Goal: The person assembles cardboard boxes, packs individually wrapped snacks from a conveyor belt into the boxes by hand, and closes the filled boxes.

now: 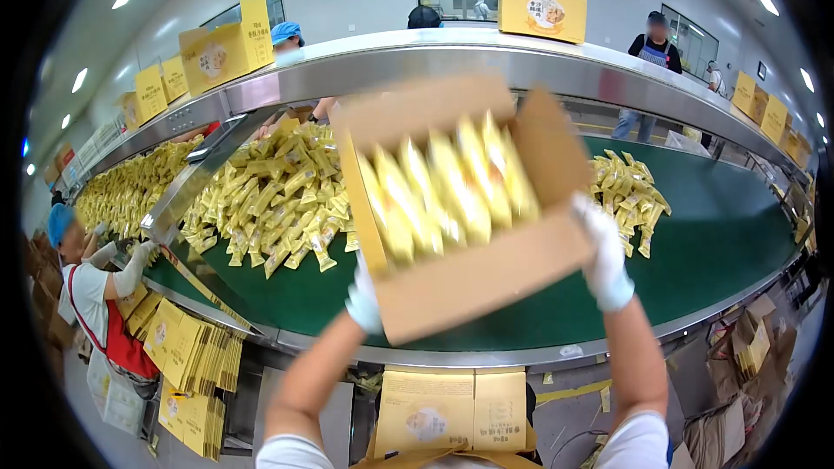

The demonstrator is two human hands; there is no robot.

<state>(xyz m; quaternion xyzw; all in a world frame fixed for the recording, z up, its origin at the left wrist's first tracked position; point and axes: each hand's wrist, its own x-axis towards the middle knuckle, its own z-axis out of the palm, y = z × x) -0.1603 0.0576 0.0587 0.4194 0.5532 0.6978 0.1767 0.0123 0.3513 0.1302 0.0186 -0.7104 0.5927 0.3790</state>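
Both gloved hands hold up an open cardboard box (486,282), tilted and a little blurred, above the green conveyor belt (712,217). Its flaps stand spread, and several yellow snack packets (465,187) lie side by side inside. My left hand (365,300) grips the box's lower left side, its fingers partly hidden behind the cardboard. At the right side, my right hand (601,247) is closed on the box edge. A big heap of yellow packets (269,187) lies on the belt left of the box, and a smaller pile (627,195) lies to its right.
Above the belt runs a raised metal shelf (382,65) bearing yellow boxes (543,2). Flattened yellow cartons (187,347) are stacked at lower left, near a co-worker in a red apron (130,330). Another yellow carton (452,408) is directly before me. Other people stand beyond the shelf.
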